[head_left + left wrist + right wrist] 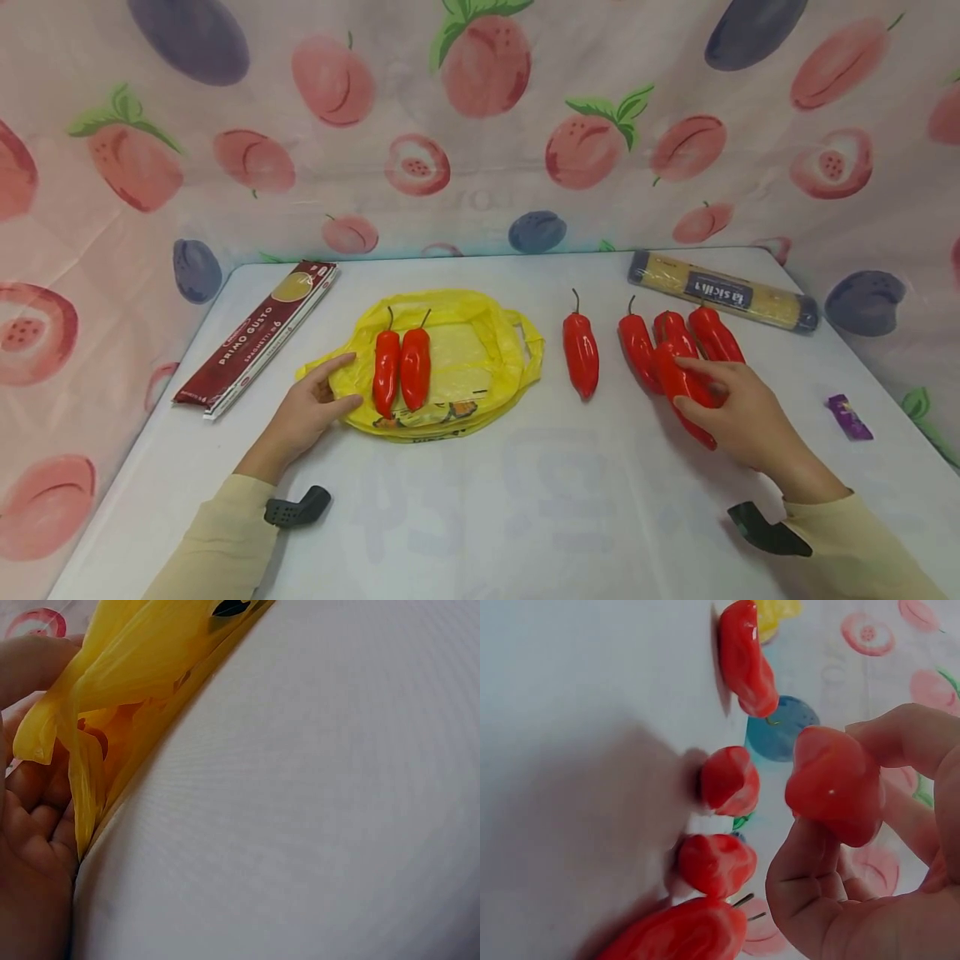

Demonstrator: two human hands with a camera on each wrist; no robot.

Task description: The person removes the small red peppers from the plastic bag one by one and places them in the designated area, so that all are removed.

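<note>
My left hand (311, 412) is at the left edge of a yellow plastic bag (457, 358), its thumb and fingers around the crumpled film (112, 682). Two red chili peppers (386, 371) lie side by side on the bag's left part, stems pointing away. Between thumb and fingers, my right hand (750, 412) pinches another red chili pepper (678, 379), held above the table in the right wrist view (832, 784). Just behind it lie three more peppers (714, 333), partly covered by the held one. A single pepper (581, 354) lies between them and the bag.
On the left lies a dark red spaghetti packet (255, 337). A clear pasta packet (723, 292) with a dark label sits at the back right. To the right of my right hand is a small purple wrapper (850, 417). A fruit-print cloth (480, 150) hangs behind the white table (480, 517).
</note>
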